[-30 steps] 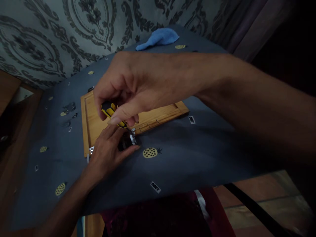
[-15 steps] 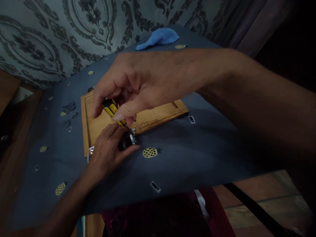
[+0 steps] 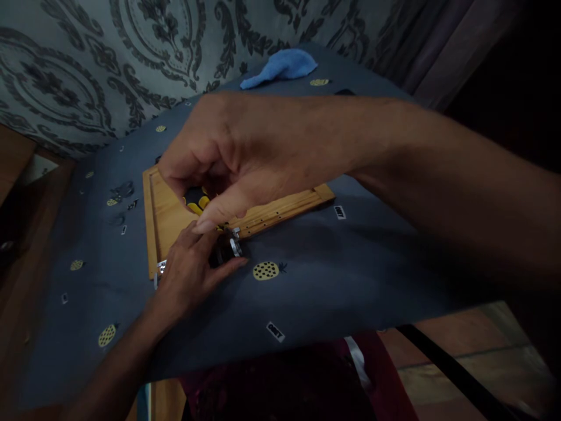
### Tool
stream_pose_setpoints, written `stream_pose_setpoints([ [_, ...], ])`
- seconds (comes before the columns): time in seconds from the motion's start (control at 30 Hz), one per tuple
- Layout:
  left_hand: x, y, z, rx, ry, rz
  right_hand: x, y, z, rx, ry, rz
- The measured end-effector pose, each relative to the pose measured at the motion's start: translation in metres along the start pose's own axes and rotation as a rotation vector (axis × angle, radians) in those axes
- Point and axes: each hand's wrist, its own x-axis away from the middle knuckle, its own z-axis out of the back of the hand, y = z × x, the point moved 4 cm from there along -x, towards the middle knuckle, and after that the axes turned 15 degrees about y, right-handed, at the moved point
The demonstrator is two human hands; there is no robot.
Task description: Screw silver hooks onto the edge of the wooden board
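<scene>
Yellow-and-black plastic shows under the curled fingers of the right hand (image 3: 232, 158), which is clamped around the handle of a screwdriver (image 3: 198, 202); its shaft is hidden, slanting down toward the left hand (image 3: 188, 272). That hand's thumb and fingers are closed around a small silver metal fitting (image 3: 235, 244) at the near edge of a flat light wooden panel (image 3: 169, 219). A second small metal fitting (image 3: 161, 267) sits at the panel's near left corner, just beside the left wrist. The panel lies on a dark blue-grey pineapple-print cloth (image 3: 350, 263) covering the bench. A crumpled light blue rag (image 3: 280, 65) rests at the bench's far edge, against a grey patterned wall (image 3: 87, 58).
</scene>
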Motion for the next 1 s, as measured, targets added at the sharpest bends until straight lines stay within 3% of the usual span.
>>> stream_pose_setpoints([
  [0.23, 0.0, 0.003, -0.001, -0.018, -0.002, -0.024, -0.003, -0.003, -0.007, -0.032, -0.007, -0.144],
  [0.57, -0.005, 0.008, 0.004, 0.04, -0.001, -0.046, 0.011, 0.005, -0.008, -0.156, 0.124, -0.197],
  [0.7, -0.004, 0.009, 0.004, 0.06, -0.011, -0.044, 0.032, 0.006, -0.01, -0.271, 0.262, -0.189],
  [1.0, -0.003, 0.008, 0.003, 0.063, -0.014, -0.018, 0.05, 0.008, -0.024, -0.169, 0.48, -0.256],
])
